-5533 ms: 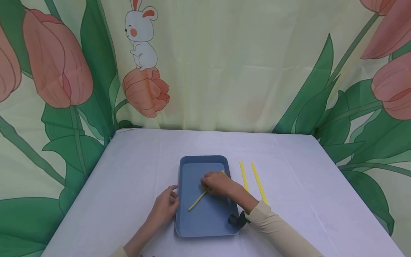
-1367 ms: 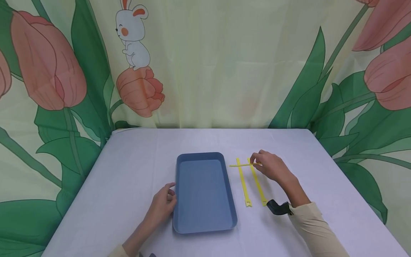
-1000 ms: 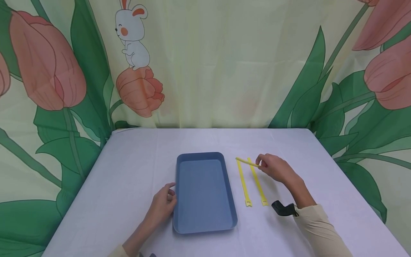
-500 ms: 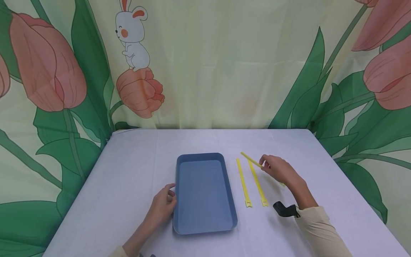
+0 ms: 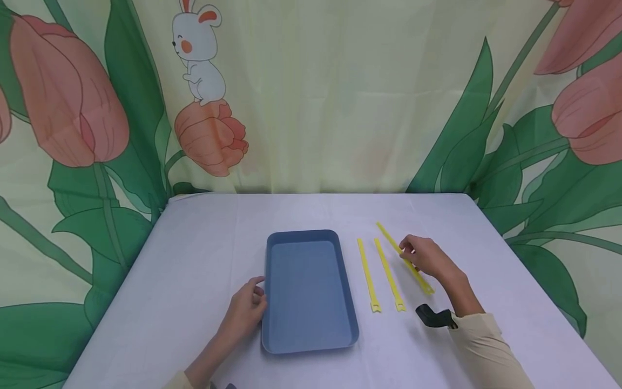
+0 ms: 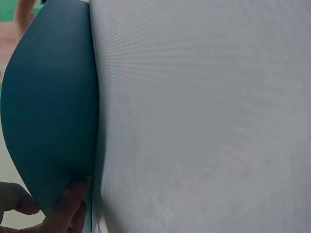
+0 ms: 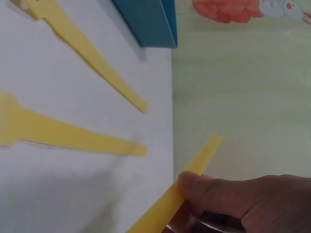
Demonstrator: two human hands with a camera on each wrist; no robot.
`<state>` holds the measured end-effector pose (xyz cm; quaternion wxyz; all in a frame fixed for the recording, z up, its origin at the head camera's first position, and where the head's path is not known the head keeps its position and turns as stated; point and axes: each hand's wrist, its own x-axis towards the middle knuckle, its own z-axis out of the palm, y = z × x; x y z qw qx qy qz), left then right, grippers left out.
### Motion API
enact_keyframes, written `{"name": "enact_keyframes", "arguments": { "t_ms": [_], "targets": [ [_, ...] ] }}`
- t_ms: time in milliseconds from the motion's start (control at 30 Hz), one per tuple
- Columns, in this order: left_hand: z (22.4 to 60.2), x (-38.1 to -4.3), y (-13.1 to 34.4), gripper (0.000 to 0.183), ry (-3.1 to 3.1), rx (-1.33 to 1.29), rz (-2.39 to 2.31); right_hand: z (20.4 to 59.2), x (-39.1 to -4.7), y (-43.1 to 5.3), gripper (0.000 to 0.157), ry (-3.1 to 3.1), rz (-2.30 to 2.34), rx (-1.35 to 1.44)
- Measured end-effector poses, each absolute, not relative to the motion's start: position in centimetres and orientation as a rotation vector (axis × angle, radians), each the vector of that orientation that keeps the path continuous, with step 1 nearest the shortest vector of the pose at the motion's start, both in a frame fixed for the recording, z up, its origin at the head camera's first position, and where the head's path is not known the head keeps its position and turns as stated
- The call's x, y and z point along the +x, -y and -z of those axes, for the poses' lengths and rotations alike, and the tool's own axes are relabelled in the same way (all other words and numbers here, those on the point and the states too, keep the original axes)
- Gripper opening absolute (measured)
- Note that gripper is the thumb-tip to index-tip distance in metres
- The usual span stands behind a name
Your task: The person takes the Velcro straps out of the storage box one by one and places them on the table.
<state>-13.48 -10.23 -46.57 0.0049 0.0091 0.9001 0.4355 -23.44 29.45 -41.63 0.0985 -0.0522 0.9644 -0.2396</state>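
My right hand [image 5: 428, 258] pinches a yellow hook-and-loop cable strap [image 5: 387, 234] near its middle, to the right of the tray. In the right wrist view the thumb lies on that slanting strap [image 7: 163, 208]. Two similar straps lie flat on the table, a left one [image 5: 367, 278] and a right one [image 5: 390, 276], their slotted heads towards me. My left hand [image 5: 247, 307] rests with its fingers against the left side of the blue-grey tray [image 5: 311, 297]. The left wrist view shows those fingers [image 6: 68, 206] on the tray's outer wall.
A white cloth covers the table [image 5: 209, 237]. Behind it hangs a curtain [image 5: 330, 108] printed with tulips and a rabbit. A black wrist mount [image 5: 434, 317] sticks out from the right sleeve [image 5: 491, 346], low over the cloth.
The right hand has brought the strap from the tray out to the right. It has swung from crosswise to a slant beside the other two. The left hand stays put.
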Motion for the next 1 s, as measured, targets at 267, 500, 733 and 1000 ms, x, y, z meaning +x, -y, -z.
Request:
{"name": "enact_keyframes", "arguments": {
  "t_ms": [267, 500, 733, 1000],
  "targets": [
    [46.6, -13.4, 10.2, 0.046, -2.820, 0.043, -1.371, 43.3, -23.8, -30.3, 0.026, -2.726, 0.830, 0.011],
    [46.5, -13.3, 10.2, 0.044, -2.850, 0.062, -1.349, 45.1, -24.4, -31.4, 0.032, -2.628, 0.920, 0.105],
    [46.4, -13.3, 10.2, 0.045, -2.838, 0.046, -1.354, 45.8, -24.3, -31.4, 0.031, -2.624, 0.939, 0.151],
    [46.3, -13.3, 10.3, 0.045, -2.835, 0.059, -1.344, 46.2, -24.1, -31.2, 0.031, -2.649, 0.941, 0.166]
  ]
}}
